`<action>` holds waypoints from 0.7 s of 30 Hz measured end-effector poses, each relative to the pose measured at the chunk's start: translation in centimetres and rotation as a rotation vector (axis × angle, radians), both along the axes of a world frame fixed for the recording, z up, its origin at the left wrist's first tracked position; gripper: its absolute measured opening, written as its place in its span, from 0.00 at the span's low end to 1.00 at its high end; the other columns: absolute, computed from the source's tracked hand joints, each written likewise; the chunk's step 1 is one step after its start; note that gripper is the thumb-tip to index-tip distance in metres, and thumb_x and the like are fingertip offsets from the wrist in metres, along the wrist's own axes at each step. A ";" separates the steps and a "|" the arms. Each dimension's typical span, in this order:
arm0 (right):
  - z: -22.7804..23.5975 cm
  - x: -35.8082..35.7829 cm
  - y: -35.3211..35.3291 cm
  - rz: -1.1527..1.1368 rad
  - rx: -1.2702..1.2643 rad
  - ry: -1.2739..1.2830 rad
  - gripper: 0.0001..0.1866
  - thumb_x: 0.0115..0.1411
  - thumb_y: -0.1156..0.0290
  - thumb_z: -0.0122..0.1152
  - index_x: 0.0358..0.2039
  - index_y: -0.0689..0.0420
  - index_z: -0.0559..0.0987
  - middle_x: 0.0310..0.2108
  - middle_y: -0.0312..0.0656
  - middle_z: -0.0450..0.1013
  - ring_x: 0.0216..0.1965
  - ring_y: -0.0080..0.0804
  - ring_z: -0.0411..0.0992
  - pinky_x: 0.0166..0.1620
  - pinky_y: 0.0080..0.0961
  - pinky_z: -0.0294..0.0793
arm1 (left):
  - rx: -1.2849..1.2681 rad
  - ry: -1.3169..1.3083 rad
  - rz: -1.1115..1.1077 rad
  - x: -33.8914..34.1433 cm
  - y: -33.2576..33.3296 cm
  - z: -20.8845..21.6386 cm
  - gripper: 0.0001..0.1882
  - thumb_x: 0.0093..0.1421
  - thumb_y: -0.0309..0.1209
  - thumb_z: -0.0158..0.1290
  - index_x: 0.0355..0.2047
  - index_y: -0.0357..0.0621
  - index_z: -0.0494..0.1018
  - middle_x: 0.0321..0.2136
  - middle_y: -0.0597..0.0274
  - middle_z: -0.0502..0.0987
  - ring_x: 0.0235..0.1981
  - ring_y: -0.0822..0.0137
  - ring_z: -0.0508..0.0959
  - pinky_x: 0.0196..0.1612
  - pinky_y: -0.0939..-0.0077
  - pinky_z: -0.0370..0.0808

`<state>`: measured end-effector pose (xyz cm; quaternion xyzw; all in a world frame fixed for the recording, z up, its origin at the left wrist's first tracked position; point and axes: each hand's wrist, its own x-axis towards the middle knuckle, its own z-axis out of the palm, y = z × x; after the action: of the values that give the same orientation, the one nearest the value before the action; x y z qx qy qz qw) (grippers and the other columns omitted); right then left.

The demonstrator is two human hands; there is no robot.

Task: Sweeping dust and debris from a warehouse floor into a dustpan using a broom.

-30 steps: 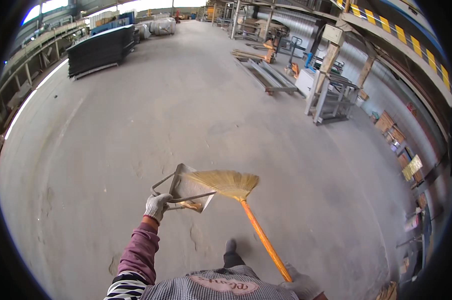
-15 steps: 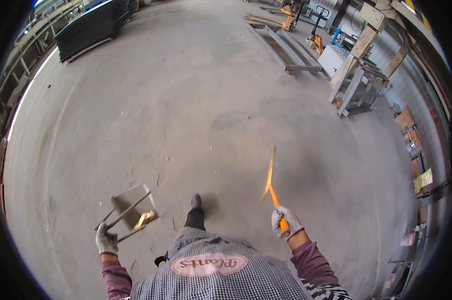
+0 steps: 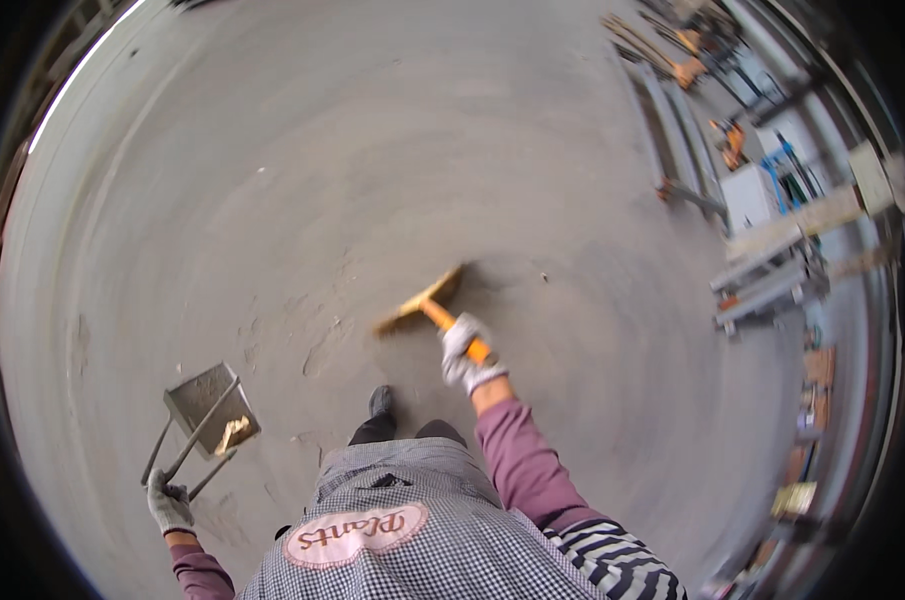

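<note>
My gloved right hand (image 3: 467,354) is closed round the orange handle of a broom (image 3: 419,302). Its yellowish head is stretched out over the floor ahead of my feet; whether the bristles touch the concrete I cannot tell. At the left, my gloved left hand (image 3: 170,502) grips the frame of a dustpan (image 3: 209,405), a grey metal pan on thin bars. Some crumpled light-brown scrap (image 3: 234,434) lies inside the pan near its edge.
Dusty concrete floor (image 3: 302,220) spreads around me. To the right stand a metal frame (image 3: 677,140), a white cabinet (image 3: 749,197) and a grey steel stand (image 3: 767,285). Pallet jacks (image 3: 732,143) are at the far right. Boxes (image 3: 818,368) line the right wall.
My right hand has swung the broom leftward and forward across my front. The dustpan in my left hand has shifted slightly left. The view has turned left, so the surroundings are displaced.
</note>
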<state>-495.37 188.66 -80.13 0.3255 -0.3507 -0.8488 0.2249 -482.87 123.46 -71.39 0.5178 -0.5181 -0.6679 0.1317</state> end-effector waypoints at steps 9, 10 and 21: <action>8.0 -4.6 21.1 0.434 1.128 0.220 0.12 0.60 0.63 0.54 0.24 0.54 0.66 0.14 0.27 0.61 0.12 0.12 0.60 0.13 0.12 0.62 | -0.105 -0.107 0.397 8.4 9.7 -0.9 0.12 0.53 0.42 0.59 0.22 0.59 0.67 0.11 0.77 0.58 0.10 0.79 0.57 0.17 0.83 0.58; 9.1 -3.2 24.5 0.542 1.251 0.185 0.12 0.60 0.64 0.54 0.23 0.53 0.66 0.14 0.27 0.61 0.12 0.12 0.60 0.13 0.12 0.61 | -0.085 -0.110 0.395 9.4 11.9 -1.4 0.12 0.53 0.42 0.59 0.22 0.59 0.67 0.11 0.77 0.58 0.10 0.79 0.57 0.17 0.83 0.58; 1.4 -2.7 41.8 0.740 0.828 -0.204 0.14 0.59 0.69 0.51 0.18 0.52 0.63 0.12 0.29 0.61 0.11 0.15 0.59 0.14 0.12 0.60 | -0.128 -0.327 0.737 24.8 32.6 -1.3 0.15 0.49 0.51 0.58 0.22 0.61 0.67 0.13 0.80 0.54 0.12 0.81 0.52 0.17 0.83 0.50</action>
<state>-498.07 230.50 -78.74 0.5683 0.1290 -0.7444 0.3258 -458.11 156.07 -72.70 0.7589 -0.3528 -0.4511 0.3099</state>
